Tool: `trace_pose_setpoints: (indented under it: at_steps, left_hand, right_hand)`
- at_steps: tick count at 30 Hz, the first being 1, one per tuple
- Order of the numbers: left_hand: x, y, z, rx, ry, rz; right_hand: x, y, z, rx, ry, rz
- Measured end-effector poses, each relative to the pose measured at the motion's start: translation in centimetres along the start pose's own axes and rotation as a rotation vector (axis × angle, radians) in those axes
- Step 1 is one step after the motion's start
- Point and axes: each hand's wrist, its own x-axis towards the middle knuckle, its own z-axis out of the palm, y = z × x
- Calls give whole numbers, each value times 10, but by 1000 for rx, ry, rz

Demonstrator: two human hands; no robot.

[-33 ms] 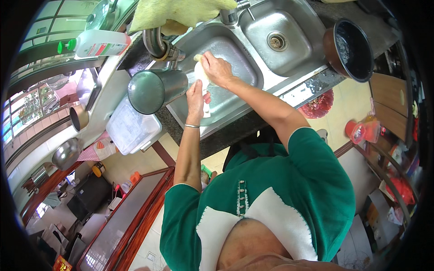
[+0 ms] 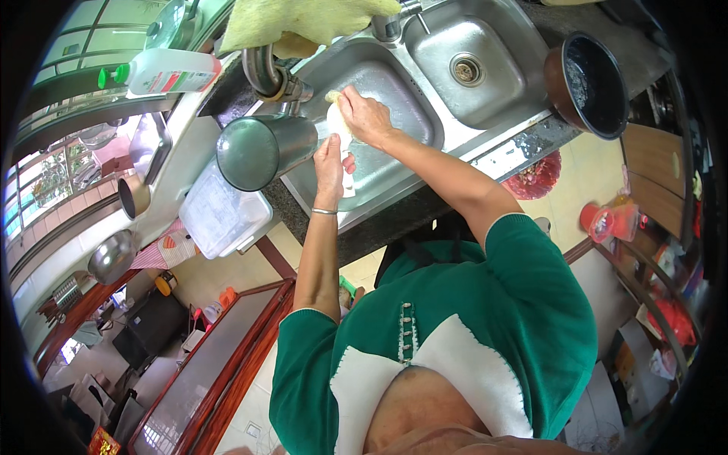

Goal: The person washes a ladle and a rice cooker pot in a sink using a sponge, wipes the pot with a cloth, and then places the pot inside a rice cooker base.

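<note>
Over the left basin of a steel double sink (image 2: 406, 163), my left hand (image 2: 329, 171) is closed around a white long-handled utensil (image 2: 348, 186), whose handle end sticks out below my fingers. Its exact kind is hidden by my hands. Just beyond, my right hand (image 2: 366, 119) is wrapped around the utensil's far part with a pale yellow cloth or sponge (image 2: 332, 97) showing past the fingers. My two hands almost meet. Left of them a steel cylinder (image 2: 248, 154) on a pipe stands close to my left fingers.
A yellow cloth (image 2: 303, 19) drapes over the pipe behind the sink. At right, a brown pot (image 2: 557, 87) sits on the counter. Leftward are a white bottle with green caps (image 2: 171, 72), a clear plastic box (image 2: 224, 208) and a steel bowl (image 2: 112, 256). A red basin (image 2: 535, 178) is below the counter.
</note>
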Motion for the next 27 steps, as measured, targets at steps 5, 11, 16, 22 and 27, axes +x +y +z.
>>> trace_pose_setpoints:
  at_steps: [5,11,16,22,27]
  left_hand:
    - [18,-2,-2,-241,45,-43]
    - [11,-6,-17,-262,-163,-78]
    - [5,-9,-16,-321,-167,-69]
    - [-5,-7,-15,-337,-185,-24]
    - [-11,-17,-25,-328,-172,-64]
  right_hand:
    - [-20,2,13,34,-82,-30]
    - [-2,19,7,78,-27,114]
    - [6,34,6,101,-70,156]
    - [-21,98,-1,-272,-253,186]
    - [-18,91,7,130,-309,176]
